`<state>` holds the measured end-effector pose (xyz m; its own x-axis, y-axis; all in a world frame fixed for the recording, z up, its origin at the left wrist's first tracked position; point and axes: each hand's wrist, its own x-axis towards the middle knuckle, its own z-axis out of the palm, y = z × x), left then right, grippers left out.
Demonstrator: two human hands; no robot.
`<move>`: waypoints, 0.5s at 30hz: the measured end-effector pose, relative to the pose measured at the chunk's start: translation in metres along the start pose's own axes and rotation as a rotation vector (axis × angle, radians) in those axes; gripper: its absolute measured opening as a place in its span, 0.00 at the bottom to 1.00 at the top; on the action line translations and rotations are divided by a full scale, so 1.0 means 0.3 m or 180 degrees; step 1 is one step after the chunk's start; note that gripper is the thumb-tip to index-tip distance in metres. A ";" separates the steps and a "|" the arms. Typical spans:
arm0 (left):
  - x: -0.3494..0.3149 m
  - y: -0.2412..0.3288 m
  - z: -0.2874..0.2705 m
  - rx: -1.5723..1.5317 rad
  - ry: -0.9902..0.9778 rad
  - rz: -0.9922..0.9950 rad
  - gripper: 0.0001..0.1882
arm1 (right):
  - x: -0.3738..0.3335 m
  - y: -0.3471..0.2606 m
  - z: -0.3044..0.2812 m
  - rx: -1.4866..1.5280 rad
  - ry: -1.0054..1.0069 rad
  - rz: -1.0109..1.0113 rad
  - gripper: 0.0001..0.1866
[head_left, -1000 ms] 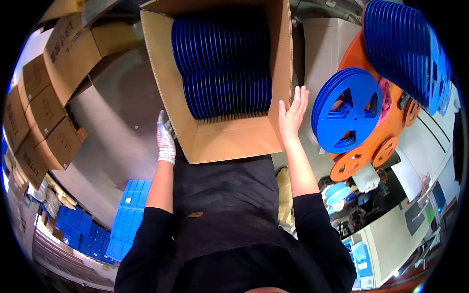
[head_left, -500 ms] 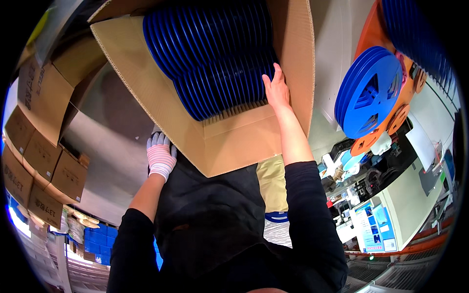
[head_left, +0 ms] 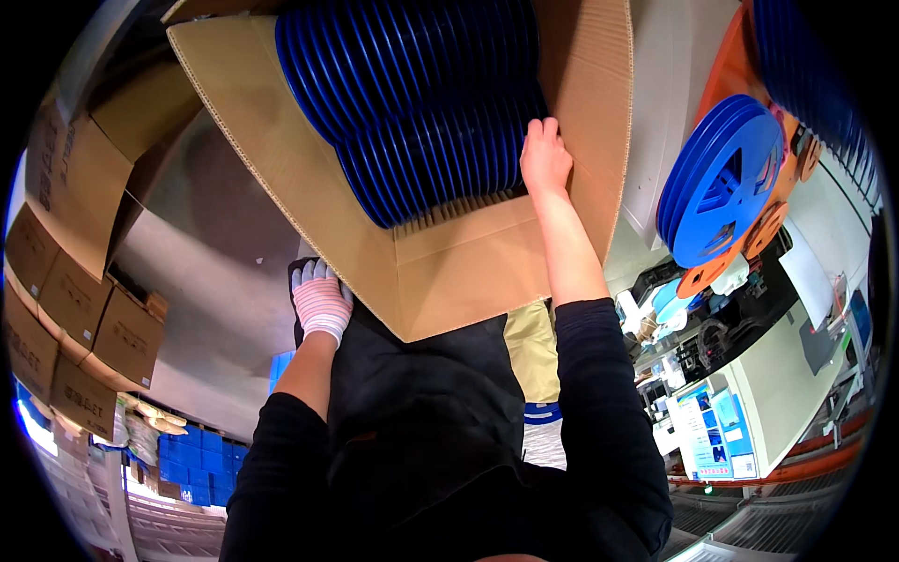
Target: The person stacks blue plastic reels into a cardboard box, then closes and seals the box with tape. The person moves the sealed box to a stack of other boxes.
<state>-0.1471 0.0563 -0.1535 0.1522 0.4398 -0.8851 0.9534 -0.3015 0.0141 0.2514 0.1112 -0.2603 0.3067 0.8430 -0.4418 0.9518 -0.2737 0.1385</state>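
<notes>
A large open cardboard box sits in front of me, packed with several blue plastic reels standing on edge. My right hand, bare, reaches into the box and rests with its fingers on the right end of the nearer row of reels. My left hand, in a white and pink glove, presses against the box's lower left side, under its flap. Whether it grips the cardboard is hidden.
A rack at the right holds more blue reels and orange reels. Stacked closed cartons stand at the left. Blue crates lie on the floor below. A grey table surface is under the box.
My right hand moved from the box's outer right side into the box and onto the reels. The box came nearer and now fills more of the view. My left hand stayed at the lower left side.
</notes>
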 end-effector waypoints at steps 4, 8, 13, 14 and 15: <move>0.004 0.007 0.038 -0.0046 -0.0019 -0.0048 0.29 | 0.008 -0.006 -0.031 -0.0108 0.0570 -0.0684 0.11; 0.009 0.016 0.009 -0.0169 -0.0167 -0.0088 0.28 | 0.021 0.024 -0.037 0.0096 0.0572 -0.1164 0.16; 0.012 0.007 0.050 -0.0176 -0.0070 -0.0133 0.27 | 0.024 0.038 -0.031 0.0472 0.0593 -0.1323 0.16; 0.012 0.009 0.027 -0.0235 -0.0188 -0.0169 0.27 | 0.020 0.037 -0.025 0.0473 0.0565 -0.1315 0.15; 0.015 0.009 0.014 -0.0293 -0.0305 -0.0205 0.27 | 0.018 0.038 -0.019 0.0475 0.0538 -0.1306 0.14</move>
<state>-0.1449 0.0540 -0.1593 0.0687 0.3717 -0.9258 0.9809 -0.1944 -0.0053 0.2639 0.1154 -0.2560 -0.0869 0.9557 -0.2811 0.9874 0.0451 -0.1519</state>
